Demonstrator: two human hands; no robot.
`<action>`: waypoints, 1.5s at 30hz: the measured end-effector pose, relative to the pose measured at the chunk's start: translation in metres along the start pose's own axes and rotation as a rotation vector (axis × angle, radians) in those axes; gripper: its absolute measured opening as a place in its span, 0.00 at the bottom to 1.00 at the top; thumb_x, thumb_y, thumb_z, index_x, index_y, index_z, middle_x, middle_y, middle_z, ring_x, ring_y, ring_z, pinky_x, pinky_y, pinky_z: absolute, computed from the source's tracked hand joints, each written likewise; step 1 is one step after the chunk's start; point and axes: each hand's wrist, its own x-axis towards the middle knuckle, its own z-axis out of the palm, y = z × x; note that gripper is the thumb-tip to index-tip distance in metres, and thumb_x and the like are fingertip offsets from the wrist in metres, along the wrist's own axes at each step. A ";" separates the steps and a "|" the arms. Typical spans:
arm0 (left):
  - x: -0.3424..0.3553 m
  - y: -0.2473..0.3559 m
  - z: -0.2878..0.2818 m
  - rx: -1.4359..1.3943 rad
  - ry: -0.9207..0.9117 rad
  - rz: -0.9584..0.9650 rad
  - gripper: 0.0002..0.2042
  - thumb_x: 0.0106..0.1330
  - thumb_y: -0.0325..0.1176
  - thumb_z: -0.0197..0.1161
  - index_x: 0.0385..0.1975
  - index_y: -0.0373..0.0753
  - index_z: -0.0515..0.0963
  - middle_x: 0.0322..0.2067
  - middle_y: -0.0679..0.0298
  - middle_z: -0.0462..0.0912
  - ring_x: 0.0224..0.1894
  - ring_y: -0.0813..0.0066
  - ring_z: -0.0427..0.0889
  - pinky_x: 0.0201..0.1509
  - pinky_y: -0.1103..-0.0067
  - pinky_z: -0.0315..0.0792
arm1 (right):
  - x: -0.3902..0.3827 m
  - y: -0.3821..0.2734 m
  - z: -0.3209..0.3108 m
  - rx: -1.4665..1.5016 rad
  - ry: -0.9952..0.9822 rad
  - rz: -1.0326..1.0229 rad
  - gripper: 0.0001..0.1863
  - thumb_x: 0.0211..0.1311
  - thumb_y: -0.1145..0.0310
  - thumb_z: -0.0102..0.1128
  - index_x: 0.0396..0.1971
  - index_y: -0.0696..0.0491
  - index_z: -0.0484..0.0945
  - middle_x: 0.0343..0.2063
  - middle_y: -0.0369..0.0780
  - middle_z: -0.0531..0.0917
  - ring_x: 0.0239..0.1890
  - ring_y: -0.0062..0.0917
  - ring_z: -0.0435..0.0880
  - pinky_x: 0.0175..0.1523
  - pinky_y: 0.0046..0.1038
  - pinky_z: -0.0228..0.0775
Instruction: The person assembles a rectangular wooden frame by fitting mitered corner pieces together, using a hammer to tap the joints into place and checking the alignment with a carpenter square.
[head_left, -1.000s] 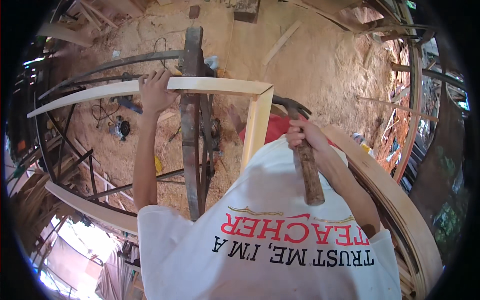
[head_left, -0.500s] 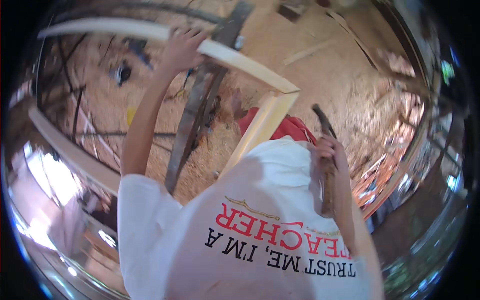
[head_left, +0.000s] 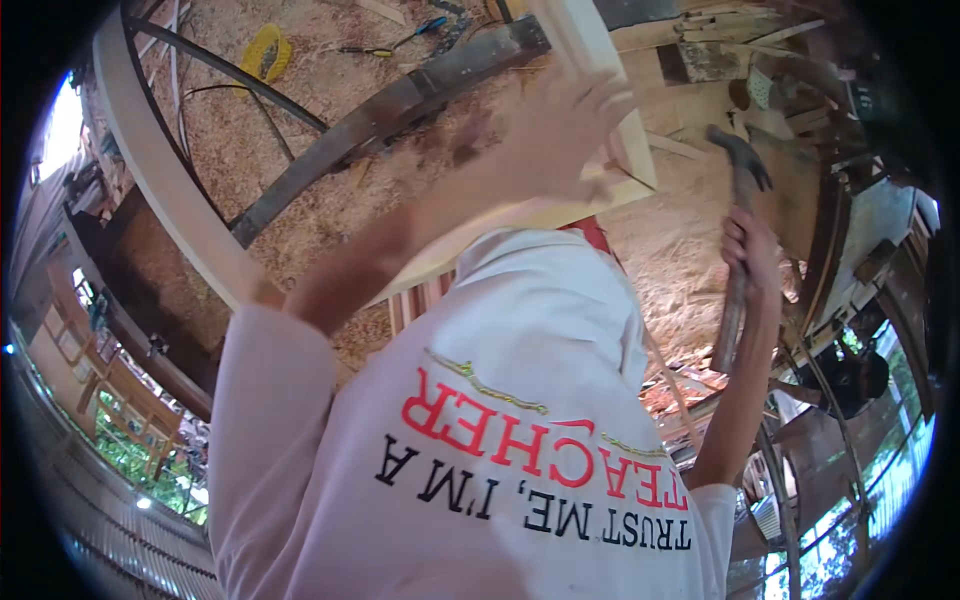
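Observation:
A pale wooden frame (head_left: 152,165) lies across in front of me, its mitred corner joint (head_left: 636,178) just beyond my shirt. Over the bar beside that corner is my left hand (head_left: 560,135), smeared a little by motion, its fingers spread and thumb apart. It overlaps the wood; whether it touches is hard to tell. On the right, my right hand (head_left: 750,250) is closed around the wooden handle of a claw hammer (head_left: 742,185). The hammer stands nearly upright in the view, head at the far end, apart from the frame.
A dark timber beam (head_left: 400,103) runs under the frame. Sawdust covers the ground, with a yellow ring-shaped roll (head_left: 266,52) and a screwdriver (head_left: 418,32) on it. Wood offcuts (head_left: 712,62) lie at the far right. Another person (head_left: 852,385) is farther right.
My view has turned. My left hand has left the far bar and come right, toward the corner. My right hand has moved outward to the right with the hammer.

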 end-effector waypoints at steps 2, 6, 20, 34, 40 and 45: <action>-0.029 0.027 0.011 -0.035 0.002 -0.065 0.55 0.41 0.53 0.78 0.73 0.47 0.57 0.73 0.61 0.56 0.77 0.61 0.50 0.72 0.42 0.46 | -0.002 -0.002 0.044 -0.216 -0.019 0.103 0.08 0.73 0.66 0.54 0.32 0.48 0.69 0.18 0.28 0.66 0.12 0.12 0.61 0.16 0.20 0.54; -0.032 0.043 0.031 0.012 0.052 -0.204 0.56 0.39 0.47 0.78 0.75 0.50 0.55 0.75 0.62 0.54 0.80 0.64 0.44 0.74 0.40 0.39 | -0.004 -0.028 0.058 -0.430 -0.266 0.141 0.07 0.73 0.67 0.54 0.33 0.48 0.68 0.19 0.28 0.66 0.12 0.12 0.62 0.16 0.20 0.55; -0.006 0.040 0.050 0.021 0.059 -0.171 0.47 0.39 0.45 0.76 0.67 0.50 0.65 0.68 0.70 0.65 0.78 0.72 0.48 0.75 0.38 0.37 | 0.002 -0.045 0.025 -0.458 -0.241 0.111 0.07 0.68 0.68 0.56 0.36 0.50 0.66 0.18 0.30 0.66 0.10 0.15 0.62 0.15 0.24 0.56; -0.003 0.048 0.043 0.055 0.028 -0.167 0.49 0.35 0.52 0.78 0.65 0.51 0.67 0.67 0.68 0.66 0.77 0.66 0.52 0.76 0.40 0.35 | -0.013 0.005 0.020 -0.381 -0.263 0.038 0.06 0.69 0.70 0.53 0.36 0.49 0.64 0.17 0.30 0.66 0.12 0.13 0.64 0.16 0.21 0.56; -0.006 0.049 0.046 0.118 0.061 -0.177 0.50 0.32 0.52 0.79 0.64 0.50 0.69 0.67 0.67 0.66 0.77 0.64 0.51 0.76 0.39 0.35 | -0.012 -0.022 0.008 -0.390 -0.222 0.064 0.08 0.69 0.71 0.55 0.39 0.48 0.64 0.18 0.30 0.67 0.11 0.15 0.63 0.16 0.22 0.58; -0.006 0.048 0.047 0.108 0.051 -0.157 0.48 0.32 0.50 0.78 0.64 0.50 0.70 0.66 0.66 0.66 0.76 0.64 0.53 0.75 0.39 0.37 | -0.036 0.008 0.032 -0.489 -0.261 0.074 0.07 0.68 0.70 0.55 0.37 0.50 0.65 0.17 0.32 0.68 0.12 0.16 0.64 0.16 0.22 0.59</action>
